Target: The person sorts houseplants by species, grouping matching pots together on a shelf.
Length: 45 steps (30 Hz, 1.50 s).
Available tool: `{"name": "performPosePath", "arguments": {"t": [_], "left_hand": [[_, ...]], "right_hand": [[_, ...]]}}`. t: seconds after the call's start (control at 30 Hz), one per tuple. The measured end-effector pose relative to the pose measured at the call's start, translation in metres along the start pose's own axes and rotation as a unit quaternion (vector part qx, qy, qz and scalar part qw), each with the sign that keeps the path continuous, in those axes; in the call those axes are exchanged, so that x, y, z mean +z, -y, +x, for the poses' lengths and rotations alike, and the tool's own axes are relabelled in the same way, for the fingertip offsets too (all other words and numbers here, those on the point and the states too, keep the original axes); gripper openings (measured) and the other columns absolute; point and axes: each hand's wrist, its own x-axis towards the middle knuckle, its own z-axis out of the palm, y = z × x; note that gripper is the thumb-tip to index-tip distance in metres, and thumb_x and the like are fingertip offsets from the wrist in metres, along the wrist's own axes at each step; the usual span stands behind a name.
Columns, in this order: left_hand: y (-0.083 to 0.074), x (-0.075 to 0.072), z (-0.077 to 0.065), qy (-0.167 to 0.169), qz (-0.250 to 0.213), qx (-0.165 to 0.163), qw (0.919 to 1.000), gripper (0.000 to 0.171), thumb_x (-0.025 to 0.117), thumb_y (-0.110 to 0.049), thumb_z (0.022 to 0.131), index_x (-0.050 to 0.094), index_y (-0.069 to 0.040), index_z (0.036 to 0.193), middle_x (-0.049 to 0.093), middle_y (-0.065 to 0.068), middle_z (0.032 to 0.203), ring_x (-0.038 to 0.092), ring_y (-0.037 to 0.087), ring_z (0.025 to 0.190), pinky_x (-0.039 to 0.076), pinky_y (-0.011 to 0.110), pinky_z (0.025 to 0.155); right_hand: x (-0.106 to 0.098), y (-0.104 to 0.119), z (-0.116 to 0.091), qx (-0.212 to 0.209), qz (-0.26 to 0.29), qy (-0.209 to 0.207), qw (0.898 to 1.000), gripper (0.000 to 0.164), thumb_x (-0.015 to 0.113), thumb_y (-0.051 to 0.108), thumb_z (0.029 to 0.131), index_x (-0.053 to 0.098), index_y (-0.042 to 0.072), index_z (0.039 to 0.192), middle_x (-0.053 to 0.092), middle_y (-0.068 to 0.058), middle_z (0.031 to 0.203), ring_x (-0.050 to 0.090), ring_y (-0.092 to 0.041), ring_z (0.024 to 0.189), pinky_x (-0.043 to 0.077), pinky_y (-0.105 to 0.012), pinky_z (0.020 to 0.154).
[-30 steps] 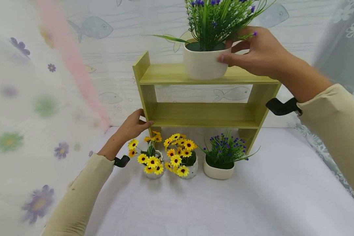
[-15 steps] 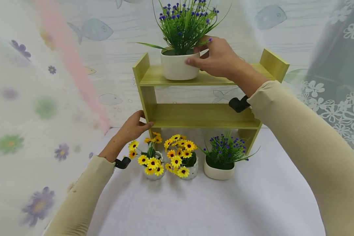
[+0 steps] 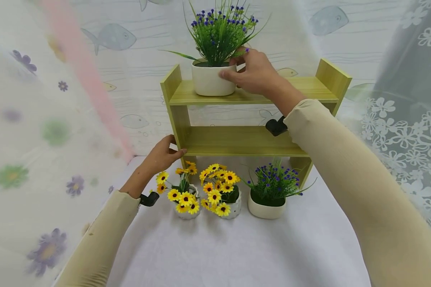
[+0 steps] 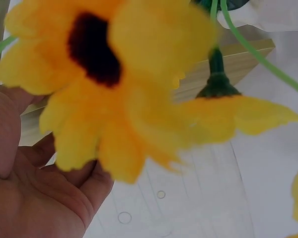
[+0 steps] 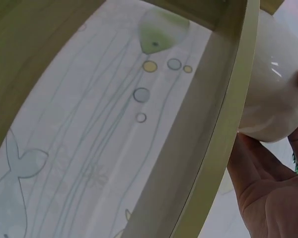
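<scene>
A potted artificial plant (image 3: 214, 79) with purple flowers and a white pot is at the left part of the top board of a small wooden shelf (image 3: 248, 140). My right hand (image 3: 253, 71) pinches the pot's right rim, thumb in front and fingers behind. In the right wrist view the white pot (image 5: 275, 84) shows beyond the shelf edge, fingers against it. My left hand (image 3: 161, 155) holds the shelf's left side panel at the height of the lower board. A blurred yellow flower (image 4: 134, 94) covers part of the left hand's fingers in the left wrist view.
On the white cloth before the shelf stand two pots of yellow daisies, one on the left (image 3: 184, 199) and one in the middle (image 3: 220, 191). A second purple-flowered plant (image 3: 267, 209) is right of them. Sheer flowered curtains (image 3: 43, 159) hang at both sides.
My right hand has carried the purple-flowered plant left along the top board, quickly at first, then slightly. The left hand stays on the shelf's side panel.
</scene>
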Motion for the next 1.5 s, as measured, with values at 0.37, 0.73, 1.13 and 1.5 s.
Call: {"name": "performPosePath", "arguments": {"t": [0.37, 0.73, 1.13, 1.5], "left_hand": [[0.001, -0.002, -0.002, -0.007, 0.004, -0.006, 0.9999, 0.065, 0.063, -0.034, 0.109, 0.035, -0.002, 0.159, 0.051, 0.018, 0.144, 0.065, 0.041, 0.128, 0.055, 0.056, 0.105], [0.001, 0.0, -0.004, -0.005, -0.004, -0.001, 1.0, 0.065, 0.062, -0.034, 0.109, 0.035, 0.0, 0.157, 0.051, 0.021, 0.143, 0.065, 0.042, 0.127, 0.055, 0.056, 0.104], [0.001, 0.0, -0.005, -0.006, 0.0, -0.002, 1.0, 0.063, 0.062, -0.034, 0.109, 0.036, 0.0, 0.156, 0.05, 0.022, 0.145, 0.063, 0.044, 0.129, 0.053, 0.057, 0.106], [0.002, 0.002, -0.004, -0.008, 0.001, 0.002, 1.0, 0.063, 0.061, -0.036, 0.11, 0.037, 0.0, 0.156, 0.049, 0.021, 0.146, 0.062, 0.043, 0.131, 0.052, 0.058, 0.107]], "right_hand": [[0.009, 0.003, 0.004, 0.009, 0.026, 0.008, 1.0, 0.068, 0.064, 0.053, 0.103, 0.047, 0.013, 0.155, 0.046, -0.004, 0.163, 0.058, -0.022, 0.14, 0.053, -0.034, 0.108], [0.007, -0.016, -0.016, -0.004, 0.042, -0.014, 0.999, 0.082, 0.068, 0.059, 0.098, 0.036, 0.011, 0.158, 0.054, -0.007, 0.152, 0.059, -0.025, 0.138, 0.051, -0.043, 0.11], [-0.006, -0.032, -0.06, -0.058, 0.059, -0.03, 0.996, 0.071, 0.071, 0.047, 0.101, 0.041, 0.007, 0.15, 0.057, -0.011, 0.146, 0.061, -0.026, 0.136, 0.051, -0.05, 0.11], [-0.003, -0.043, -0.102, -0.129, 0.075, -0.08, 0.985, 0.052, 0.079, 0.022, 0.097, 0.052, 0.002, 0.137, 0.062, -0.013, 0.131, 0.069, -0.028, 0.123, 0.053, -0.043, 0.109]]}}
